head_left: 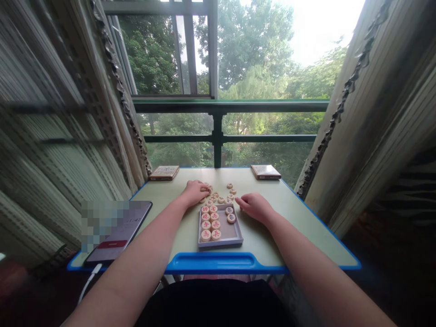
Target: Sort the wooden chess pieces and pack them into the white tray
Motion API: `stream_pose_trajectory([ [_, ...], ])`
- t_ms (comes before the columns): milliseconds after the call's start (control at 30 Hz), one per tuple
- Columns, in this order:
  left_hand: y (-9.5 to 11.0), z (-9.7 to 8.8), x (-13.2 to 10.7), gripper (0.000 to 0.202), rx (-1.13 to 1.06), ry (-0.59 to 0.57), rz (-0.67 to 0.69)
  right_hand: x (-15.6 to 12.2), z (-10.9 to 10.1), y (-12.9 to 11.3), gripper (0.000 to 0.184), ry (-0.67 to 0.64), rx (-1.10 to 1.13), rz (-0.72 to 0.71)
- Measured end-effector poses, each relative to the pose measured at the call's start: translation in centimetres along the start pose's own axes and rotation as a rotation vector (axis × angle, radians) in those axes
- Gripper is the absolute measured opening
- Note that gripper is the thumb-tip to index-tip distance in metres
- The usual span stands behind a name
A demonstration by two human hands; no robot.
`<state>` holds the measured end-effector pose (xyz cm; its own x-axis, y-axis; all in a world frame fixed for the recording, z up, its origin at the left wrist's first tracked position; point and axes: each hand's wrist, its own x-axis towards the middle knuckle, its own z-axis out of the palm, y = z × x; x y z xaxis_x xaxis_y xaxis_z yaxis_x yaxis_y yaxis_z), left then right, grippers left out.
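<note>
My left hand (pixel 195 192) reaches over the far left of a loose group of round wooden Chinese chess pieces, its fingers closed on a piece at its fingertips. Loose pieces (pixel 221 200) lie spread between my hands, beyond a shallow white box (pixel 238 239). Inside the box, red-marked pieces (pixel 215 225) stand in two columns on the left, and two dark-marked pieces (pixel 230 218) sit at the upper right. My right hand (pixel 255 205) rests on the table to the right of the loose pieces. Its fingers are loosely bent, with index finger and thumb apart and nothing visible between them.
The pale table (pixel 293 236) has a blue rim and a blue front tray (pixel 213 262). A phone (pixel 126 231) with a white cable (pixel 89 281) lies at left. Flat boxes stand at the far left (pixel 165 172) and far right (pixel 266 172). Curtains (pixel 361 113) and a green railing (pixel 272 106) border it.
</note>
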<state>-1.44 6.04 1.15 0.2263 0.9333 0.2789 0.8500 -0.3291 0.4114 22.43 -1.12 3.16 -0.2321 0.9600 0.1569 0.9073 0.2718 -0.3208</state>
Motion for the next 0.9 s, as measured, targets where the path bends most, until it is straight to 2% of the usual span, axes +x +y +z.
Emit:
stream_pose_trajectory([
  [100, 0.4, -0.3, -0.2, 0.024, -0.026, 0.043, -0.019, -0.1, 0.0, 0.0, 0.047, 0.002, 0.014, -0.001],
  [167, 1.1, -0.7, -0.4, 0.025, -0.124, 0.089, -0.038, -0.1, 0.0, 0.0, 0.046, 0.017, 0.012, -0.002],
  [267, 2.6, -1.2, -0.8, 0.035, -0.473, 0.081, -0.053, -0.2, -0.1, -0.1, 0.034, 0.116, 0.023, -0.027],
  [333, 3.7, -1.5, -1.2, 0.039, -0.725, 0.011, -0.04, -0.3, -0.1, -0.2, 0.02, 0.234, 0.072, -0.082],
  [367, 4.1, -1.6, -1.4, 0.039, -0.788, -0.017, -0.04, -0.4, 0.0, -0.3, 0.019, 0.291, 0.104, -0.119],
  [467, 5.2, -1.8, -2.0, 0.041, -0.808, -0.111, -0.08, -0.5, 0.2, -0.6, 0.03, 0.394, 0.173, -0.241],
  [567, 5.9, -2.0, -2.5, 0.046, -0.75, -0.203, -0.066, -0.5, 0.5, -0.9, 0.035, 0.403, 0.194, -0.353],
  [667, 6.5, -2.2, -2.8, 0.045, -0.723, -0.218, 0.009, -0.2, 0.8, -0.9, 0.034, 0.41, 0.209, -0.412],
  [733, 6.9, -2.3, -3.0, 0.041, -0.725, -0.219, 0.043, 0.0, 1.0, -0.9, 0.029, 0.458, 0.241, -0.422],
  [833, 7.2, -2.1, -3.1, 0.038, -0.746, -0.213, 0.06, 0.4, 1.2, -0.7, 0.021, 0.54, 0.325, -0.426],
  [900, 7.3, -2.1, -3.1, 0.037, -0.769, -0.199, 0.067, 0.6, 1.3, -0.7, 0.019, 0.545, 0.39, -0.434],
])
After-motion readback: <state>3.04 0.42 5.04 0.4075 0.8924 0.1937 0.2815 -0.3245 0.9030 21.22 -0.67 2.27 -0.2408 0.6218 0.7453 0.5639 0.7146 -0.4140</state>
